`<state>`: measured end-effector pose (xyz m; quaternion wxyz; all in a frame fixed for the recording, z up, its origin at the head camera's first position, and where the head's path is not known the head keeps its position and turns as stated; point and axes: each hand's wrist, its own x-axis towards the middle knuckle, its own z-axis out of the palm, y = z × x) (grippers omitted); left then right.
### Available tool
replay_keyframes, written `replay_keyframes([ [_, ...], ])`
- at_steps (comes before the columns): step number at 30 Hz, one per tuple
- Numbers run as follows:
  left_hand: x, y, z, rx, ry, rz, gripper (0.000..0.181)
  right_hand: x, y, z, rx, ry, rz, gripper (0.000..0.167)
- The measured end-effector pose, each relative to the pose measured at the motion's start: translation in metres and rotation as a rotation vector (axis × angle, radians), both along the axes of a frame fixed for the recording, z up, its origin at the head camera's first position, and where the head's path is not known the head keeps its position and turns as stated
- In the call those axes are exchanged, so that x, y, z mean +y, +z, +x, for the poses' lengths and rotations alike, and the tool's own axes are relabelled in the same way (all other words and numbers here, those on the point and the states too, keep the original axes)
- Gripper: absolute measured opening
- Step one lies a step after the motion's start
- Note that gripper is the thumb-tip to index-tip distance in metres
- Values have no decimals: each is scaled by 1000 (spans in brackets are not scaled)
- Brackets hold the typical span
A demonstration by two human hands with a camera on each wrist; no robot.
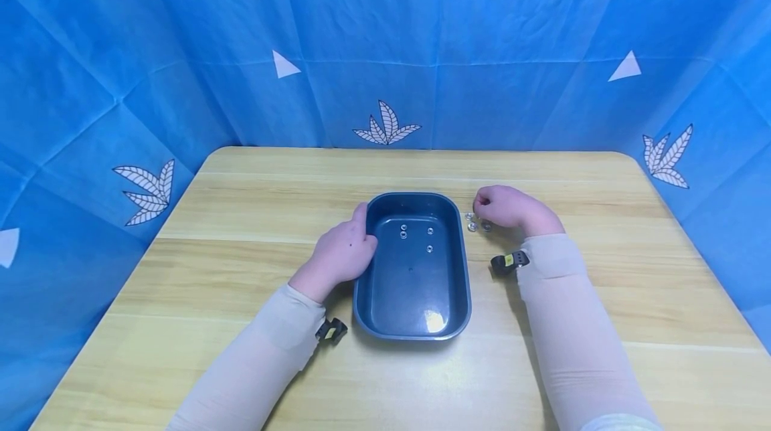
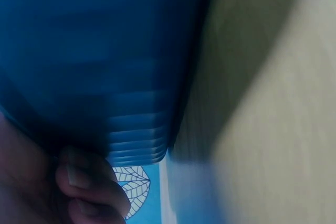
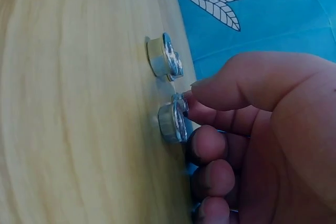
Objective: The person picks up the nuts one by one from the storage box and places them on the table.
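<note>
The left hand [image 1: 342, 251] grips the left rim of a dark blue tray [image 1: 411, 336]; in the left wrist view its curled fingers [image 2: 86, 187] lie against the tray's outer wall [image 2: 126, 77]. Several small shiny round pieces [image 1: 430, 249] lie on the tray floor. Just right of the tray, the right hand [image 1: 512, 207] is low over the table beside several similar pieces [image 1: 472, 227]. Seen from the right wrist, the right hand [image 3: 278, 124] pinches a small shiny piece [image 3: 180, 99] between thumb and forefinger, close to two larger-looking round metallic pieces [image 3: 160, 56].
A light wood table [image 1: 241, 277] lies under both arms. Behind it and at both sides hangs a blue cloth [image 1: 494, 103] with leaf and triangle prints. Each wrist carries a small black device, one at the left [image 1: 331, 330] and one at the right [image 1: 509, 262].
</note>
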<state>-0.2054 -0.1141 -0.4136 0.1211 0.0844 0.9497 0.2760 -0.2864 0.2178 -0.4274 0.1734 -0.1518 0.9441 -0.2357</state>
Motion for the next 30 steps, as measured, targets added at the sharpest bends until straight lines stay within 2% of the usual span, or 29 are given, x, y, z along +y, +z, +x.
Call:
replay_keyframes([
  [10,0,0,0,5,-4,-7,68,0,4,2,16,3,-14,21],
  [17,1,0,0,17,-8,-9,69,-5,17,6,26,-13,-21,20],
  [30,0,-2,0,4,-2,-16,69,-16,40,13,104,33,-10,16],
])
